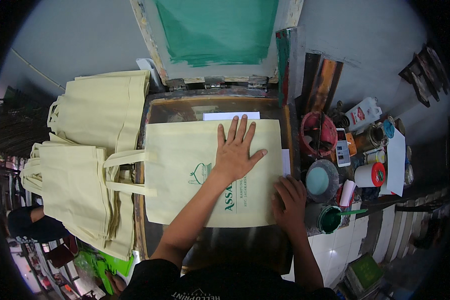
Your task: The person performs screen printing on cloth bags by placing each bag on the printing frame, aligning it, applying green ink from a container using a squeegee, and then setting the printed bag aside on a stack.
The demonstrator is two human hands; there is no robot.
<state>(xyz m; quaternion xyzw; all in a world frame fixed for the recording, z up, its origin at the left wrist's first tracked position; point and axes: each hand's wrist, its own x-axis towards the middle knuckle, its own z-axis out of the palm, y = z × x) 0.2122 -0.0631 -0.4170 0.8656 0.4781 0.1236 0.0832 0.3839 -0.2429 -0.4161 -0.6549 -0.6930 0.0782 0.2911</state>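
A pale yellow tote bag [175,145] with a green printed design lies flat on a dark, wood-edged printing board [185,109], its handles toward the left. Across the upper middle of the bag, my left hand [239,150] rests flat with its fingers spread. At the bag's lower right edge is my right hand [289,202], its fingers bent and close together; whether they pinch the fabric is hidden. White strips show past the bag's far and right edges. Behind the board, a screen frame [215,35] with a green-coated mesh stands raised on hinges.
Stacks of pale yellow bags [75,190] lie on the left. A squeegee [284,65] leans beside the screen. Along the right stand a red bucket [317,134], a phone [342,150], a bowl of pale liquid [319,181] and a green paint pot [330,220]. Another person's arm shows at far left.
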